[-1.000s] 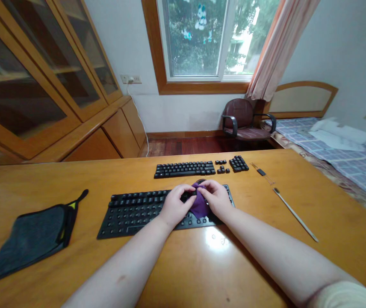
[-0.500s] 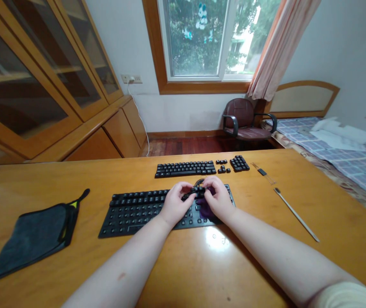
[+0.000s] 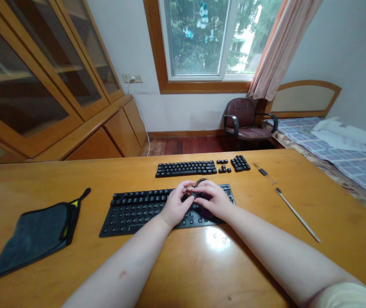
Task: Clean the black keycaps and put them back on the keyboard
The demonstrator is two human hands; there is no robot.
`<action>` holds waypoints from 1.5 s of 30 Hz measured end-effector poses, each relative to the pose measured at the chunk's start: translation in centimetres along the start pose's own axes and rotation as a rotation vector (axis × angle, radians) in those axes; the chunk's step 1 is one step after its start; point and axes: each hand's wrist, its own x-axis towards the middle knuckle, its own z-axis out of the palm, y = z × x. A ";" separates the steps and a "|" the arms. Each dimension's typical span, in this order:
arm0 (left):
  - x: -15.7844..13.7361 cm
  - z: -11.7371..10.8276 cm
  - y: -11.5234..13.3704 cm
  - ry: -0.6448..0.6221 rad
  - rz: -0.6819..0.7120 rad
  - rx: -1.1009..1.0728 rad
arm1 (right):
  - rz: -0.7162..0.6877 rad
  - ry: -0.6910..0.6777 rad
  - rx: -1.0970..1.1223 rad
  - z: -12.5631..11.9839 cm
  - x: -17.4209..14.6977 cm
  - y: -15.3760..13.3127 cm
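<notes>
A black keyboard (image 3: 122, 222) lies on the table, with keycaps on its upper rows and bare switches below. My left hand (image 3: 177, 207) is over its right half, thumb and fingertips closed on a small dark piece that looks like a keycap (image 3: 193, 196). My right hand (image 3: 214, 199) meets it there, its thumb and fingers closed at the same spot. Under the right palm shows a dark purple cloth (image 3: 206, 212), partly hidden and seemingly held in that hand. A cable (image 3: 201, 181) curves up behind the fingers.
Behind the keyboard, loose black keycaps (image 3: 186, 168) are laid out in rows, with a number block (image 3: 240, 163) at the right. A wire keycap puller (image 3: 262, 172) and a thin brush (image 3: 298, 216) lie right. A folded grey cloth (image 3: 38, 231) is at left.
My right hand has shifted slightly left and turned over more, its fingers now against my left fingertips. More of the purple cloth is covered.
</notes>
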 end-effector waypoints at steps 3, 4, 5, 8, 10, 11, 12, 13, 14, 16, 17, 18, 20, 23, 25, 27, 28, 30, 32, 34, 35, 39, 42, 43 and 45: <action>0.0 -0.1 0.2 -0.018 -0.007 0.007 | -0.015 -0.008 0.021 0.0 0.0 0.0; 0.0 -0.1 0.3 -0.023 -0.008 0.010 | -0.012 -0.005 0.019 0.1 0.0 0.0; 0.0 -0.1 0.4 -0.030 -0.009 0.015 | -0.007 0.001 0.013 0.1 -0.1 0.0; 0.0 0.0 0.6 -0.041 -0.012 0.049 | 0.012 0.029 -0.020 0.1 -0.1 -0.1; -0.1 0.2 0.5 -0.027 -0.009 0.076 | 0.020 0.055 -0.043 0.1 -0.1 -0.2; -0.1 0.2 0.5 -0.011 -0.004 0.087 | 0.027 0.070 -0.055 0.1 -0.1 -0.2; -0.1 0.3 0.3 0.010 0.000 0.097 | 0.035 0.088 -0.068 0.1 -0.1 -0.3; -0.1 0.4 0.2 0.032 0.001 0.104 | 0.043 0.110 -0.081 0.0 -0.1 -0.4; -0.1 0.4 0.1 0.051 0.000 0.108 | 0.054 0.131 -0.094 -0.1 -0.1 -0.5; -0.1 0.4 -0.1 0.073 -0.011 0.118 | 0.067 0.171 -0.128 -0.7 0.1 -0.9; -0.1 0.4 -0.1 0.071 -0.013 0.129 | 0.066 0.190 -0.149 -1.1 0.3 -1.2; 0.0 0.4 0.0 0.060 -0.011 0.150 | 0.058 0.203 -0.174 -1.7 0.5 -1.6; 0.0 0.4 0.4 0.033 0.017 0.227 | 0.036 0.221 -0.238 -3.3 0.9 -2.9; 0.2 0.3 1.1 -0.003 0.090 0.380 | 0.068 0.279 -0.366 -6.1 0.8 -5.2; 0.2 0.4 1.4 -0.019 0.137 0.449 | 0.127 0.409 -0.415 -7.6 0.1 -6.4; 0.3 0.4 1.4 -0.032 0.168 0.492 | 0.168 0.501 -0.444 -8.6 -1.0 -6.7; 0.3 0.4 1.4 -0.037 0.178 0.509 | 0.180 0.505 -0.457 -8.8 -1.5 -6.4; 0.3 0.4 1.2 -0.046 0.185 0.538 | 0.181 0.414 -0.479 -8.8 -2.4 -5.1; 0.4 0.4 1.1 -0.052 0.185 0.552 | 0.182 0.246 -0.493 -8.5 -2.9 -3.2; 0.4 0.4 1.1 -0.058 0.180 0.558 | 0.213 0.048 -0.497 -8.1 -3.1 -1.3; 0.4 0.4 1.1 -0.057 0.178 0.560 | 0.239 -0.020 -0.502 -7.9 -3.1 -0.6; 0.5 0.4 1.1 -0.045 0.164 0.550 | 0.315 -0.110 -0.537 -6.9 -3.3 1.0; 0.6 0.3 1.1 -0.040 0.146 0.545 | 0.326 -0.150 -0.558 -6.4 -3.3 1.2; 0.6 0.3 1.1 -0.039 0.143 0.543 | 0.326 -0.156 -0.568 -6.3 -3.3 1.2; 0.6 0.3 1.1 -0.037 0.140 0.538 | 0.323 -0.162 -0.587 -6.1 -3.2 1.2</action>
